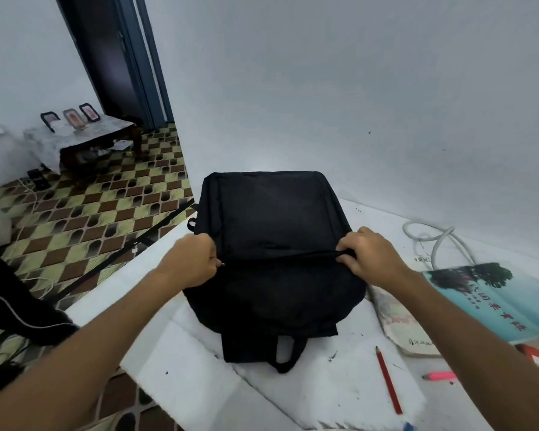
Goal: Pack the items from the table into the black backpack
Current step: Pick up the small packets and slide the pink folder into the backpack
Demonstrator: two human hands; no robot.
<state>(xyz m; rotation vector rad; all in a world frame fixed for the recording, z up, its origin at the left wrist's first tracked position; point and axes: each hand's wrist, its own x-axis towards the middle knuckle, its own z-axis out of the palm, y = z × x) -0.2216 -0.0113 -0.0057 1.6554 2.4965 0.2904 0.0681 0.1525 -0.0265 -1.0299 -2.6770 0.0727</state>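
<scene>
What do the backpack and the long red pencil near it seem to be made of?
Black backpack: seemingly woven synthetic fabric, matte; it sags and creases where the left hand and right hand grip it. Red pencil: probably painted wood, given its thin straight shaft and dark sharpened tip; too small to confirm.

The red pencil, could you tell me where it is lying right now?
The red pencil lies on the white table at lower right, between the black backpack and a pink highlighter.

Both arms outstretched, left hand (193, 262) fisted, right hand (371, 259) curled — hands pinching
</scene>
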